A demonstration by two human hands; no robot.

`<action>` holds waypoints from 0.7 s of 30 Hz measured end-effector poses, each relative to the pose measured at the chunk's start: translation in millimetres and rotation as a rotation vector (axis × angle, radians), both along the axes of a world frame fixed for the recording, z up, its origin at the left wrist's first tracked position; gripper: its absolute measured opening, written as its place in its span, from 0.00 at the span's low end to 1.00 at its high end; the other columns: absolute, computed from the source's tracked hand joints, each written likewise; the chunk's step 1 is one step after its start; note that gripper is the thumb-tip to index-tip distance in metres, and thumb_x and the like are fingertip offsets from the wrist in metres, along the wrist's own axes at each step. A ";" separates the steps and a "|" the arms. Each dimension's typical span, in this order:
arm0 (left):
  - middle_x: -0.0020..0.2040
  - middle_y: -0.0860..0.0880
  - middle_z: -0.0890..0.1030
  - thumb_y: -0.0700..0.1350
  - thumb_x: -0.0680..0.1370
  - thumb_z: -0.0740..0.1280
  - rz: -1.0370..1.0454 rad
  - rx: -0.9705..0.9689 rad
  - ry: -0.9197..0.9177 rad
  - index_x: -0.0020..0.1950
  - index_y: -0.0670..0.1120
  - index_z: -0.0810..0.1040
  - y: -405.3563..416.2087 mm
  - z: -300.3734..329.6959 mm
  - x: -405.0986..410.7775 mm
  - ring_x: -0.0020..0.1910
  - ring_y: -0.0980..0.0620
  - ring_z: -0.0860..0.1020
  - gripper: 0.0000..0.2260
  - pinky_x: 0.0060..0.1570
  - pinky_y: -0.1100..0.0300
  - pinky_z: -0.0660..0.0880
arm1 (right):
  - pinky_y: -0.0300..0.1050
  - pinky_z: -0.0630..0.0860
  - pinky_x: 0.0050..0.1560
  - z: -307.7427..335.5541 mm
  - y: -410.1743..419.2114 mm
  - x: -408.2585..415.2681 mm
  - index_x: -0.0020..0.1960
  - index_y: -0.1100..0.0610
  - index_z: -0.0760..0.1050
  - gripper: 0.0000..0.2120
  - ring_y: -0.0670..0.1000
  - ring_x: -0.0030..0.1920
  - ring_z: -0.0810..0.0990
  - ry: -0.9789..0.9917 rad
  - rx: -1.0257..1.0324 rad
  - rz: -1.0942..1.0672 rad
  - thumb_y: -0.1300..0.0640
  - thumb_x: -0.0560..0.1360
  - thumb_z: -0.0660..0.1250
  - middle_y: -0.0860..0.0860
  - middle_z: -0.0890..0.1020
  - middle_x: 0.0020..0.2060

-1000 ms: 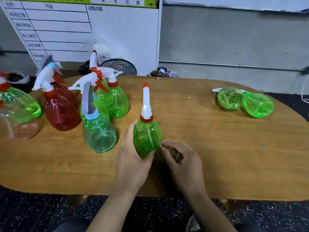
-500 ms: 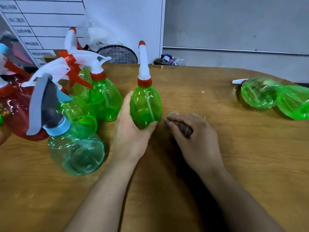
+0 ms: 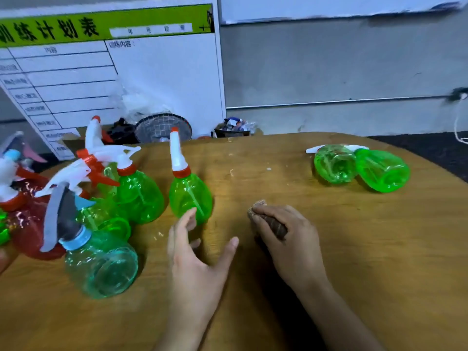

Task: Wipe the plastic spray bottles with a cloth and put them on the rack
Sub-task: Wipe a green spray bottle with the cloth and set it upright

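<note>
A green spray bottle (image 3: pixel 188 196) with a white nozzle and red collar stands upright on the wooden table (image 3: pixel 329 249). My left hand (image 3: pixel 195 264) is spread open just in front of it, fingertips at its base, not gripping it. To its right, my right hand (image 3: pixel 286 234) rests on the table and grips a small brown cloth (image 3: pixel 260 214). Two green bottles (image 3: pixel 359 167) lie on their sides at the far right. No rack is in view.
A cluster of upright bottles fills the table's left side: a teal one (image 3: pixel 101 262) nearest, green ones (image 3: pixel 139 196) behind it, red ones (image 3: pixel 30 224) at the edge. A white chart board (image 3: pixel 114 77) leans behind the table, with a racket head (image 3: pixel 163 127) and clutter.
My left hand has let go of the green bottle and opened, drawing back from it. The bottle now stands by itself. The camera has tilted up and back.
</note>
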State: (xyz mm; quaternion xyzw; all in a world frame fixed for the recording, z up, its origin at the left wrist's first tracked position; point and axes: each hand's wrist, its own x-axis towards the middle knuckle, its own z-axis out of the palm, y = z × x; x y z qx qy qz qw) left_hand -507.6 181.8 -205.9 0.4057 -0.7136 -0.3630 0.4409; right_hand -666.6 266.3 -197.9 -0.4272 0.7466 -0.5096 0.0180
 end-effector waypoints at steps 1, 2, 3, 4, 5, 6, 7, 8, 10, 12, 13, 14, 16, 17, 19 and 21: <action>0.68 0.61 0.72 0.60 0.69 0.79 -0.028 -0.011 0.004 0.75 0.59 0.68 5.7 0.3 -8.8 0.69 0.62 0.73 0.37 0.64 0.51 0.79 | 0.45 0.82 0.54 1.0 6.8 -5.7 0.59 0.44 0.85 0.09 0.39 0.53 0.82 -0.008 -0.020 -0.019 0.48 0.79 0.73 0.37 0.84 0.52; 0.67 0.63 0.72 0.58 0.70 0.80 -0.057 -0.020 0.003 0.75 0.57 0.69 12.6 1.0 -21.3 0.69 0.62 0.73 0.36 0.64 0.52 0.79 | 0.47 0.82 0.54 1.7 17.0 -14.6 0.59 0.44 0.86 0.09 0.39 0.53 0.82 -0.011 -0.036 -0.045 0.49 0.79 0.73 0.36 0.84 0.51; 0.67 0.64 0.72 0.55 0.71 0.80 -0.082 -0.021 -0.001 0.75 0.56 0.70 16.3 1.3 -32.5 0.68 0.62 0.73 0.36 0.63 0.53 0.79 | 0.47 0.82 0.55 1.9 24.8 -22.4 0.58 0.44 0.86 0.09 0.40 0.53 0.83 -0.011 -0.048 -0.070 0.50 0.79 0.74 0.36 0.84 0.51; 0.67 0.64 0.72 0.54 0.71 0.80 -0.104 -0.018 -0.009 0.76 0.54 0.70 18.9 2.4 -43.7 0.68 0.61 0.73 0.36 0.63 0.53 0.79 | 0.47 0.82 0.55 1.2 32.6 -30.8 0.58 0.44 0.86 0.08 0.40 0.52 0.83 -0.015 -0.058 -0.101 0.51 0.79 0.74 0.35 0.84 0.50; 0.66 0.62 0.72 0.54 0.72 0.80 -0.133 -0.016 -0.014 0.77 0.54 0.70 22.8 4.4 -59.6 0.68 0.60 0.73 0.37 0.64 0.53 0.79 | 0.47 0.82 0.56 0.9 43.2 -42.6 0.58 0.44 0.86 0.08 0.39 0.52 0.83 -0.022 -0.065 -0.140 0.51 0.79 0.74 0.36 0.84 0.50; 0.66 0.62 0.72 0.54 0.72 0.80 -0.161 -0.015 -0.022 0.78 0.54 0.69 25.1 6.7 -72.3 0.68 0.59 0.73 0.37 0.64 0.52 0.78 | 0.45 0.81 0.56 -0.2 51.2 -52.1 0.58 0.43 0.86 0.08 0.39 0.52 0.83 -0.032 -0.064 -0.176 0.50 0.79 0.74 0.37 0.84 0.50; 0.66 0.63 0.72 0.53 0.72 0.81 -0.197 -0.015 -0.027 0.78 0.55 0.68 27.8 9.3 -89.2 0.69 0.59 0.73 0.37 0.64 0.52 0.78 | 0.41 0.80 0.55 -0.8 60.6 -64.7 0.58 0.42 0.86 0.08 0.39 0.52 0.82 -0.040 -0.062 -0.218 0.49 0.79 0.73 0.38 0.84 0.50; 0.66 0.65 0.71 0.52 0.73 0.81 -0.232 -0.011 -0.038 0.78 0.56 0.67 29.6 12.1 -103.0 0.69 0.60 0.73 0.38 0.65 0.53 0.77 | 0.37 0.79 0.55 -1.4 67.4 -74.6 0.58 0.41 0.86 0.08 0.39 0.52 0.82 -0.043 -0.057 -0.258 0.48 0.79 0.73 0.39 0.84 0.50; 0.68 0.65 0.70 0.53 0.73 0.80 -0.297 -0.023 -0.075 0.80 0.58 0.65 32.9 17.4 -133.6 0.68 0.63 0.72 0.39 0.67 0.52 0.76 | 0.36 0.77 0.54 -3.1 80.6 -96.5 0.58 0.41 0.85 0.08 0.39 0.52 0.81 -0.061 -0.058 -0.352 0.47 0.79 0.73 0.40 0.84 0.50; 0.72 0.60 0.70 0.54 0.73 0.80 -0.351 -0.048 -0.140 0.82 0.58 0.62 33.7 20.2 -163.1 0.68 0.61 0.73 0.41 0.69 0.50 0.76 | 0.43 0.79 0.54 -5.7 90.9 -113.8 0.58 0.43 0.86 0.08 0.40 0.50 0.82 -0.095 -0.082 -0.432 0.48 0.79 0.73 0.41 0.84 0.49; 0.74 0.58 0.69 0.55 0.74 0.80 -0.378 -0.055 -0.164 0.82 0.58 0.62 31.9 21.5 -177.2 0.67 0.59 0.73 0.42 0.69 0.49 0.76 | 0.45 0.80 0.53 -6.7 94.2 -119.8 0.58 0.43 0.86 0.09 0.40 0.50 0.82 -0.111 -0.097 -0.465 0.48 0.79 0.73 0.41 0.84 0.49; 0.75 0.56 0.68 0.55 0.74 0.80 -0.400 -0.063 -0.174 0.83 0.58 0.61 30.5 24.3 -190.6 0.67 0.58 0.74 0.42 0.68 0.49 0.76 | 0.47 0.81 0.53 -7.4 96.3 -124.2 0.58 0.44 0.86 0.09 0.40 0.49 0.82 -0.125 -0.109 -0.495 0.47 0.79 0.73 0.41 0.84 0.49; 0.76 0.52 0.67 0.54 0.73 0.81 -0.427 -0.089 -0.189 0.83 0.58 0.62 27.0 26.9 -222.2 0.69 0.53 0.74 0.43 0.71 0.51 0.74 | 0.48 0.81 0.53 -11.2 99.0 -133.2 0.58 0.43 0.86 0.08 0.40 0.49 0.82 -0.149 -0.122 -0.530 0.47 0.79 0.73 0.41 0.84 0.48; 0.76 0.50 0.67 0.54 0.72 0.81 -0.434 -0.117 -0.200 0.83 0.58 0.62 26.4 27.8 -239.5 0.72 0.51 0.72 0.44 0.74 0.53 0.72 | 0.49 0.82 0.53 -13.3 99.7 -137.7 0.58 0.43 0.86 0.08 0.40 0.49 0.82 -0.161 -0.128 -0.539 0.47 0.79 0.73 0.41 0.84 0.48; 0.77 0.46 0.65 0.55 0.71 0.82 -0.445 -0.194 -0.229 0.83 0.59 0.61 25.2 27.8 -267.9 0.77 0.47 0.67 0.46 0.78 0.53 0.66 | 0.50 0.82 0.53 -14.1 98.5 -142.1 0.58 0.43 0.86 0.09 0.41 0.49 0.82 -0.184 -0.147 -0.545 0.46 0.79 0.73 0.41 0.84 0.48; 0.79 0.44 0.62 0.57 0.70 0.83 -0.430 -0.264 -0.308 0.83 0.63 0.60 27.5 24.8 -290.8 0.80 0.45 0.62 0.47 0.78 0.50 0.64 | 0.52 0.81 0.53 -14.8 96.0 -146.7 0.58 0.42 0.86 0.09 0.41 0.49 0.82 -0.206 -0.161 -0.547 0.45 0.79 0.72 0.41 0.84 0.47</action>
